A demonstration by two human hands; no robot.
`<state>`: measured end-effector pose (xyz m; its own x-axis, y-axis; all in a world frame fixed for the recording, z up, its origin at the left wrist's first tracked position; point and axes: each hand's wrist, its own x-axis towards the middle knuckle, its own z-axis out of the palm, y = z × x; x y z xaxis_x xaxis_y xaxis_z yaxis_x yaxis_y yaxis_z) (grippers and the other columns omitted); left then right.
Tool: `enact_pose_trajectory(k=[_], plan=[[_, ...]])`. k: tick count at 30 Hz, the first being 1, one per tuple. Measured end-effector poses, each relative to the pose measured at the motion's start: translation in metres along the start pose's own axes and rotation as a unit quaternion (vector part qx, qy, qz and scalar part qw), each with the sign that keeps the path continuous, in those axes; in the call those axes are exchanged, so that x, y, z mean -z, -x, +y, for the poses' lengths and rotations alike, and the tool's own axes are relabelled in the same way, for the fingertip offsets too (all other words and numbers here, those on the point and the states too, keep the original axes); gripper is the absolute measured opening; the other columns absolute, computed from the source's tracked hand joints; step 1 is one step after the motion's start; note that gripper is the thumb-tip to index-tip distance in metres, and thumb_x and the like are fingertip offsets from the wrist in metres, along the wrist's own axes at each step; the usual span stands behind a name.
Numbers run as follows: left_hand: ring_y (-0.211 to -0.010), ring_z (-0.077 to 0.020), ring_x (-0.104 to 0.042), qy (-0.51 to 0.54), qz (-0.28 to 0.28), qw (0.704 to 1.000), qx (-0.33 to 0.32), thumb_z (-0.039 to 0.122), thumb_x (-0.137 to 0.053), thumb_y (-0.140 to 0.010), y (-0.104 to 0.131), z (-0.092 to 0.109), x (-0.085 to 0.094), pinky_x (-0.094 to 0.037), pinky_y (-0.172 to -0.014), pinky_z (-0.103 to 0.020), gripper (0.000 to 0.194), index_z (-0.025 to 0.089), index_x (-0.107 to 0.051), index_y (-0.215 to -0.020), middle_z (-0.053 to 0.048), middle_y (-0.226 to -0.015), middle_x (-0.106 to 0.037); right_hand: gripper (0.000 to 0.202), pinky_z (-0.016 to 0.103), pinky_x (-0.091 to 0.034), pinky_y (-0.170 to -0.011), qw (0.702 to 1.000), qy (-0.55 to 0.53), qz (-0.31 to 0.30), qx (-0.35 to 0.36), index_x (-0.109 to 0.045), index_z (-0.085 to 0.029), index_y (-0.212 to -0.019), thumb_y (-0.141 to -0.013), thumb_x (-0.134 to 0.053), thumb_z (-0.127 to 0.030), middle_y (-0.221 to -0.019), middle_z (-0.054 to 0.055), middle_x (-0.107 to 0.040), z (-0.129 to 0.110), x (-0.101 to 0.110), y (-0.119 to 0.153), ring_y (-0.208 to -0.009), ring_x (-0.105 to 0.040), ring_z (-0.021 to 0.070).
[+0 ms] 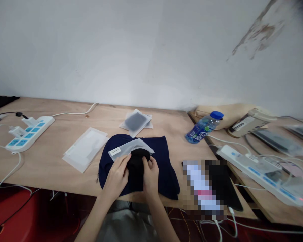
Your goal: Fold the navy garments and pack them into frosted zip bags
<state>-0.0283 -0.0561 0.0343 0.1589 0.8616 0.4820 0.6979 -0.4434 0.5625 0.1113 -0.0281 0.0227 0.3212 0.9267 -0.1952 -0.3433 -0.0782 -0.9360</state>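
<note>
A piece of folded black fabric lies between my two hands, its rounded far end at the edge of a frosted plastic bag with a white label. My left hand grips the fabric's left side, fingertips close to the bag's edge. On the right side, my right hand pinches it with thumb and fingers. How much of the fabric is inside the bag I cannot tell. Both rest over a spread navy blue cloth near the table's front edge.
Flat frosted bags lie left of the cloth; bags with dark contents lie behind it. To the right are a blue-capped bottle, a blurred-out phone, a black tablet-like slab and a power strip. Another power strip sits left.
</note>
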Motion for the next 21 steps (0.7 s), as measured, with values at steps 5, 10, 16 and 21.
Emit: enact_pose_trajectory(k=[5,10,16,21], plan=[[-0.123,-0.0207,-0.055,0.003,0.005,1.0,-0.008,-0.002,-0.04,-0.083,0.0,-0.002,-0.004,-0.048,-0.105,-0.04,0.064,0.023,-0.044,-0.141,-0.009,-0.129,-0.058,0.028,0.038,-0.051,-0.074,0.942,0.304,0.03,0.141,-0.046,-0.023,-0.095,-0.082,-0.059,-0.043,-0.09,0.007,-0.063,-0.003,0.013,-0.005,-0.082,-0.063,0.0237],[-0.121,-0.0215,-0.056,0.009,0.015,1.0,0.006,-0.002,-0.04,-0.082,-0.001,-0.002,-0.007,-0.048,-0.105,-0.042,0.063,0.023,-0.045,-0.141,-0.009,-0.128,-0.059,0.022,0.044,-0.05,-0.08,0.823,0.44,0.086,0.349,-0.051,-0.017,-0.099,-0.087,-0.054,-0.036,-0.098,0.013,-0.056,-0.01,0.018,0.001,-0.092,-0.056,0.0272],[-0.123,-0.0204,-0.055,0.016,0.006,1.0,0.002,0.0,-0.039,-0.085,-0.002,-0.004,-0.005,-0.048,-0.106,-0.041,0.06,0.022,-0.045,-0.14,-0.009,-0.13,-0.058,0.043,0.042,-0.046,-0.102,0.668,0.494,-0.216,0.513,-0.058,-0.018,-0.124,-0.089,-0.039,-0.004,-0.125,0.012,-0.061,-0.019,0.029,0.001,-0.123,-0.051,0.0228],[-0.124,-0.0205,-0.054,0.016,0.002,1.0,-0.015,-0.003,-0.038,-0.081,-0.003,-0.006,-0.006,-0.047,-0.107,-0.042,0.065,0.023,-0.044,-0.141,-0.008,-0.131,-0.058,0.053,0.046,-0.04,-0.11,0.594,0.573,-0.31,0.472,-0.05,-0.017,-0.138,-0.087,-0.043,-0.007,-0.144,0.011,-0.049,-0.027,0.024,-0.006,-0.137,-0.038,0.0267]])
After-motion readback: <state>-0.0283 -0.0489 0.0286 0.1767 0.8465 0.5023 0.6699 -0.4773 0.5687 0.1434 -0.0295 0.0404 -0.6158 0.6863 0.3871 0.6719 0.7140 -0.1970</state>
